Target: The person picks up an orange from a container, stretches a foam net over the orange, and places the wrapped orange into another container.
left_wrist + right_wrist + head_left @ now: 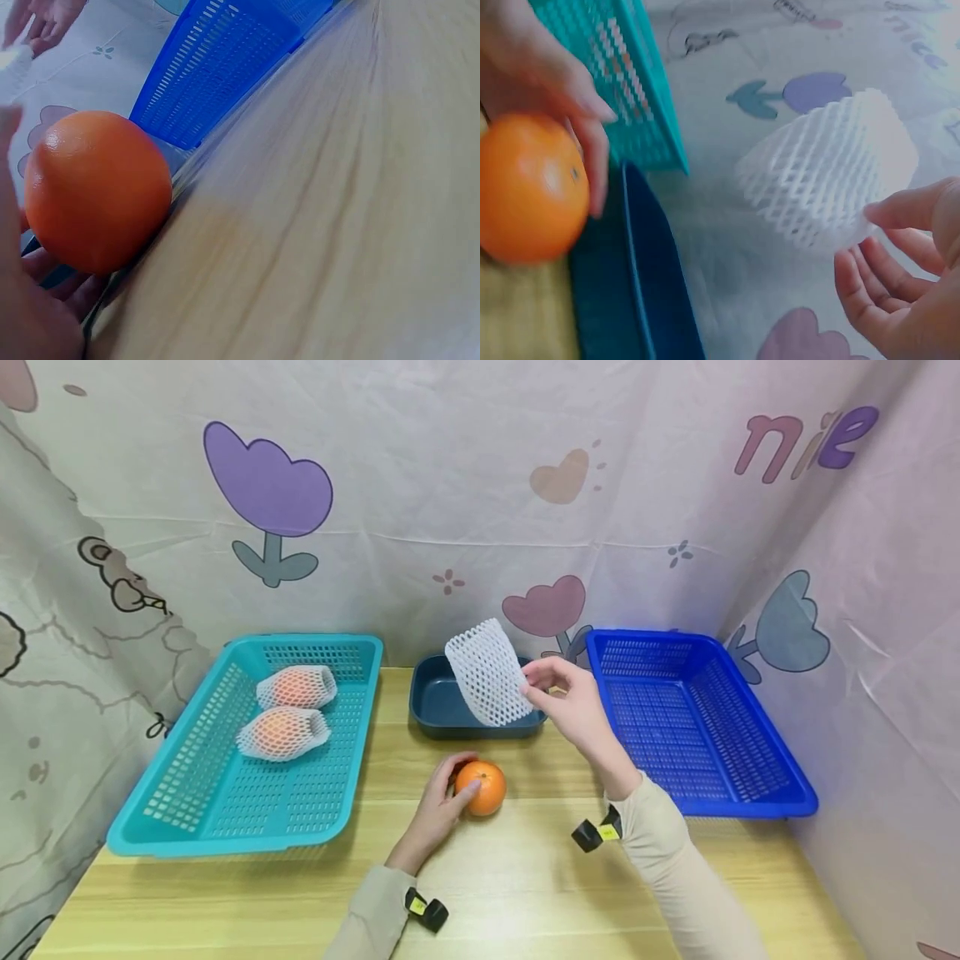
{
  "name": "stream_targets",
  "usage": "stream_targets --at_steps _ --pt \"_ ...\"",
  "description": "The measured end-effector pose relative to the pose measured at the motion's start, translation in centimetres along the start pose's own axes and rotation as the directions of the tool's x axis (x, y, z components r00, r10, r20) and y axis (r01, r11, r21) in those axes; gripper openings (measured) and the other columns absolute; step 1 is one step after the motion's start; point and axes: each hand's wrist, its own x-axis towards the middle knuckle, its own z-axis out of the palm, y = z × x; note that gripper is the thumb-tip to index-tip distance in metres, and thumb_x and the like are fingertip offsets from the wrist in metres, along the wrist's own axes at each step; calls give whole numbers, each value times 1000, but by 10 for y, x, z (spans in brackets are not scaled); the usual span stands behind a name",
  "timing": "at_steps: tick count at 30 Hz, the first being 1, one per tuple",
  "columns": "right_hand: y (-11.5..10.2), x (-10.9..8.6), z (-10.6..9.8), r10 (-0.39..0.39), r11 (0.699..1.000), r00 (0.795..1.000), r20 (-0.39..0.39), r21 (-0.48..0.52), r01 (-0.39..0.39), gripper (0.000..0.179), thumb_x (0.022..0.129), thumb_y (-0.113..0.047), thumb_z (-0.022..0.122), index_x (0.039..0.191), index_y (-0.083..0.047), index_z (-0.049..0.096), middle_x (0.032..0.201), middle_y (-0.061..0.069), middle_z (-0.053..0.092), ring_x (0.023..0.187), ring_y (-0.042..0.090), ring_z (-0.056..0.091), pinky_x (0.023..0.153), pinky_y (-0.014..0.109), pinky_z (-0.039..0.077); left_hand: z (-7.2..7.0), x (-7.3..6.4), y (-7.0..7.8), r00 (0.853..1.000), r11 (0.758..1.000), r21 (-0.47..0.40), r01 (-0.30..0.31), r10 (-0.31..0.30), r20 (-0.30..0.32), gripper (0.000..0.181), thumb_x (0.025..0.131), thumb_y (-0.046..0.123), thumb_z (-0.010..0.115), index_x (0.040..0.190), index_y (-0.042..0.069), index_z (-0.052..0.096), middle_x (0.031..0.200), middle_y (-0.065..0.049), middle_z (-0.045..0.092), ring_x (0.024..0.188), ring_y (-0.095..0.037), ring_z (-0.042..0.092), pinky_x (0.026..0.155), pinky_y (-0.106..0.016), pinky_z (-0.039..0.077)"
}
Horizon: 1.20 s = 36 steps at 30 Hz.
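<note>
My left hand (442, 802) grips an orange (483, 788) from its left side, thumb in front and fingers behind, while the fruit rests on the table. In the left wrist view the orange (101, 191) sits against the fingers. My right hand (570, 702) pinches a white foam net sleeve (489, 672) by its edge, between thumb and fingertips. The sleeve looks flattened and hangs above a small dark blue tray (476, 727). In the right wrist view the net sleeve (832, 169) has nothing visible inside it.
A teal basket (367, 727) on the left holds two net-wrapped fruits (285, 732) lying on their sides. On the right stands a blue basket (667, 727). A printed curtain (450, 460) closes off the back and sides of the wooden table (247, 893).
</note>
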Motion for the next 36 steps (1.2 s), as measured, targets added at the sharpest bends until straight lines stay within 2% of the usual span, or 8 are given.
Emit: stream_targets --at_steps 5,10,15,20,23,27,32,36 --pt "0 -23 12 1 976 1000 1 218 -1 21 87 7 68 108 6 65 96 15 64 85 20 62 72 32 59 -1 5 -5 975 989 6 -150 149 -165 24 99 -5 50 119 -12 59 118 -28 60 107 -45 53 97 -26 44" --pt "6 -45 23 -16 956 999 32 292 6 20 87 8 67 107 8 64 98 14 64 89 25 62 76 33 59 -7 10 11 960 992 -107 -62 30 -278 24 106 4 41 111 -5 63 99 -13 64 88 -31 57 76 -29 50" --pt "10 -62 31 -13 956 999 52 295 -3 19 87 8 67 106 6 65 99 12 65 91 25 62 79 30 58 -12 10 44 974 913 -366 182 -219 -62 47 109 32 31 113 -8 56 92 -9 62 76 -18 58 63 -28 51" --pt "14 -74 39 -12 960 997 71 281 -8 20 87 6 69 106 5 67 101 12 67 94 21 63 76 29 57 -10 5 60 937 810 -470 350 -291 194 58 109 39 30 139 -9 41 114 -12 60 97 -16 59 84 -31 52" --pt "15 -81 45 -16 966 997 70 260 -3 20 86 6 70 106 3 68 101 9 68 93 19 64 75 30 56 -7 3 63 933 771 -526 359 -284 221 49 108 25 37 148 -3 33 128 -11 56 109 -16 58 92 -35 51" --pt "17 -88 51 -22 969 998 65 248 5 26 84 8 70 109 3 66 102 9 67 95 19 63 76 32 55 -2 1 62 941 730 -594 337 -271 200 31 103 11 45 134 5 45 122 -11 59 103 -18 62 88 -37 53" --pt "15 -93 54 78 960 988 133 258 -111 41 88 4 68 128 0 58 119 14 63 104 23 60 82 32 55 -1 0 62 961 753 -598 275 -227 156 28 100 3 50 127 5 47 111 -9 60 96 -16 61 84 -34 54" --pt "14 -95 53 183 918 949 259 300 -259 45 95 -4 61 138 3 50 130 21 58 111 23 59 92 32 52 -1 0 62 975 793 -567 223 -194 112 35 99 1 53 132 -4 43 109 -7 58 95 -15 59 79 -28 53"
